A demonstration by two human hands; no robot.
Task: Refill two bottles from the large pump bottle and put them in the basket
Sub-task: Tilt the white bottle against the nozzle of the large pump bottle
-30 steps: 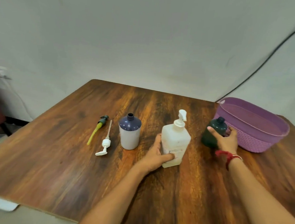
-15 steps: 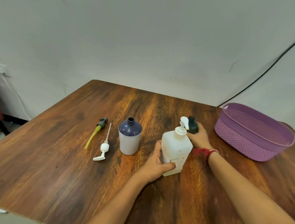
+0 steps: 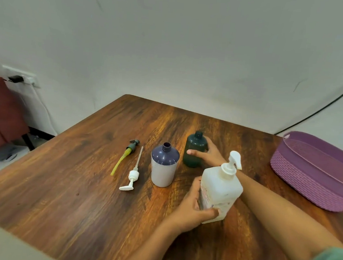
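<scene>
1. The left grip [image 3: 191, 209] is closed round the lower part of the large pump bottle [image 3: 221, 191], with the thumb across its near face and the fingers behind its left side. The bottle is white, its pump head is on, and it leans a little. I cannot tell whether its base sits flat on the surface [image 3: 69, 193].
2. The right grip [image 3: 210, 155] wraps the dark green bottle [image 3: 194, 147], with the thumb laid across the front and the fingers round the back. This bottle stands upright with its neck open, just beside the blue-topped bottle [image 3: 164, 166] and slightly farther back.
3. The blue-topped bottle (pale body, dark shoulder) stands upright and uncapped, left of the pump bottle, and neither hand touches it.
4. Two loose pumps lie on the surface left of it: a white pump [image 3: 132, 178] nearest, then a green pump with a yellow tube [image 3: 126, 155].
5. The purple basket [image 3: 310, 175] sits at the right edge of the surface, well apart from both small bottles.
6. A black cable [image 3: 322, 109] runs down the wall behind the basket.
</scene>
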